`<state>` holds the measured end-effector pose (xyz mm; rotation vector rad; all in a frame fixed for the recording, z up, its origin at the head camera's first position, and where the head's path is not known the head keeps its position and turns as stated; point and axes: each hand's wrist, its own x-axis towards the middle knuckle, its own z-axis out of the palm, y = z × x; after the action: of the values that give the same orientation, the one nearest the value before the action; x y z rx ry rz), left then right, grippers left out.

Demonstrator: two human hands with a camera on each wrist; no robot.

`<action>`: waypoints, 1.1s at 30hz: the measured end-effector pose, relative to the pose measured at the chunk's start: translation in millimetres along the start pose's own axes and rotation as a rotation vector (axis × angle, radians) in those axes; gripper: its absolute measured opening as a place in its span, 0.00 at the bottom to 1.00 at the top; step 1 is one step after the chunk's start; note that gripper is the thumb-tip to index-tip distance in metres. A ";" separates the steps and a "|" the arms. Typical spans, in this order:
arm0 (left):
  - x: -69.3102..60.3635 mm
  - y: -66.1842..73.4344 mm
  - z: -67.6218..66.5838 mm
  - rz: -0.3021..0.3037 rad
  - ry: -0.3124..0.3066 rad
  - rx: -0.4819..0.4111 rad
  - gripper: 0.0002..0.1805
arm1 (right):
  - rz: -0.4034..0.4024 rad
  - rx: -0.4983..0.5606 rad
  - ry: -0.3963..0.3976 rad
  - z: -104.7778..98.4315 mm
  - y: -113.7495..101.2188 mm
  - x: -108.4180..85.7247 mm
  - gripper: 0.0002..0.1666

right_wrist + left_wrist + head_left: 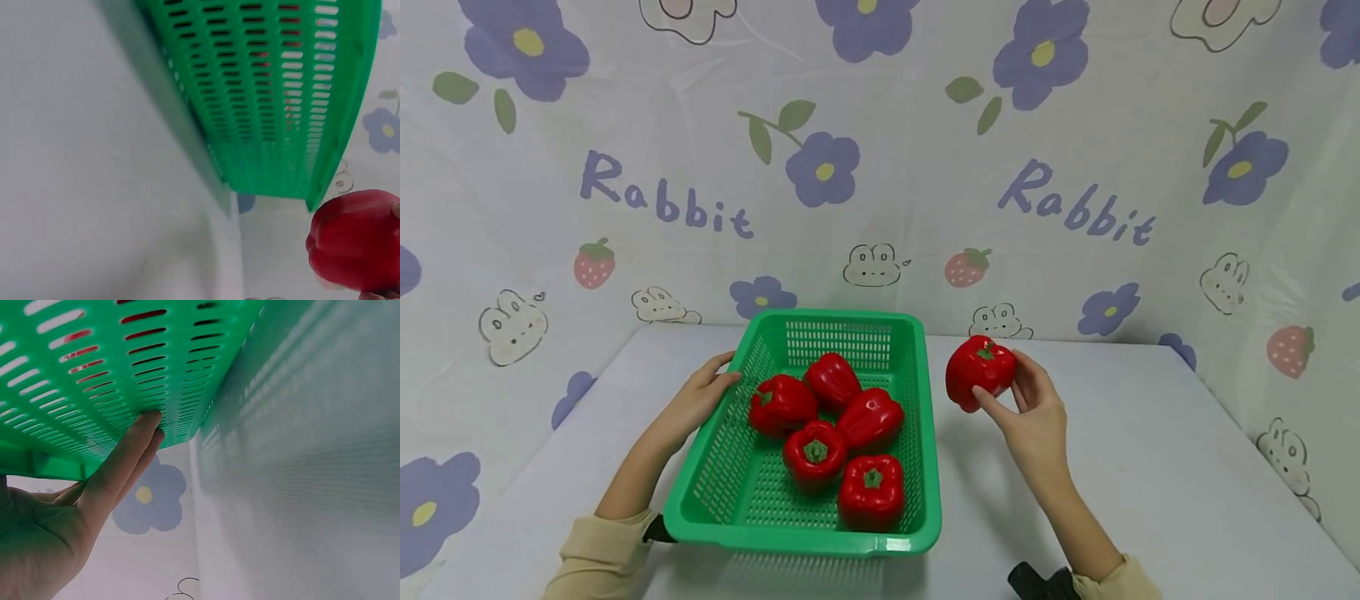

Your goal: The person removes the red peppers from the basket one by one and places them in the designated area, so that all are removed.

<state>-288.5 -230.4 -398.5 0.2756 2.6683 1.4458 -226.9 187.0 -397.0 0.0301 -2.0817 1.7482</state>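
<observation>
My right hand (1036, 421) holds a red bell pepper (973, 375) above the table, just right of a green plastic basket (797, 540). Thumb and fingers pinch the pepper from its right side. In the right wrist view that pepper (353, 240) hangs at the lower right, with only bits of the fingertips showing. At the basket's left side is my left hand (698, 398). The left wrist view shows its straight fingers (122, 459) resting against the slotted wall; the thumb is mostly hidden. Several red bell peppers (870, 492) lie inside the basket.
A white table (1150, 467) carries the basket. Behind it hangs a pale cloth (880, 100) printed with flowers, rabbits and strawberries. A black strap device (1041, 582) sits by the right wrist.
</observation>
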 end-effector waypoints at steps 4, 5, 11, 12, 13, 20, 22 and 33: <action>0.3 0.4 0.3 0.004 -0.005 -0.003 0.33 | 0.047 -0.026 0.025 -4.9 16.2 5.2 0.42; 0.6 0.1 0.2 0.005 -0.005 -0.003 0.33 | 0.054 -0.034 0.031 -5.8 19.7 6.5 0.42; 1.8 -0.8 -0.4 0.002 -0.009 -0.013 0.33 | 0.089 -0.065 0.061 -8.7 35.6 12.4 0.42; 1.8 -0.7 -0.4 0.000 -0.009 -0.014 0.33 | 0.092 -0.065 0.065 -8.8 37.8 13.3 0.42; 1.8 -0.7 -0.4 -0.001 -0.010 -0.013 0.33 | 0.094 -0.063 0.069 -8.9 39.8 14.1 0.42; 0.8 -0.6 0.1 -0.001 -0.009 -0.018 0.33 | 0.112 -0.036 0.066 -8.9 51.9 18.4 0.44; 0.6 -1.0 0.3 0.001 -0.010 -0.022 0.33 | 0.116 -0.039 0.065 -9.2 55.2 19.0 0.44; -0.2 -1.7 -0.9 0.006 -0.002 -0.005 0.33 | 0.148 -0.074 0.066 -9.4 62.5 21.0 0.43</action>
<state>-288.7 -232.0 -399.4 0.2847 2.6638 1.4531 -260.7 214.2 -447.5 -0.2059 -2.1462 1.7289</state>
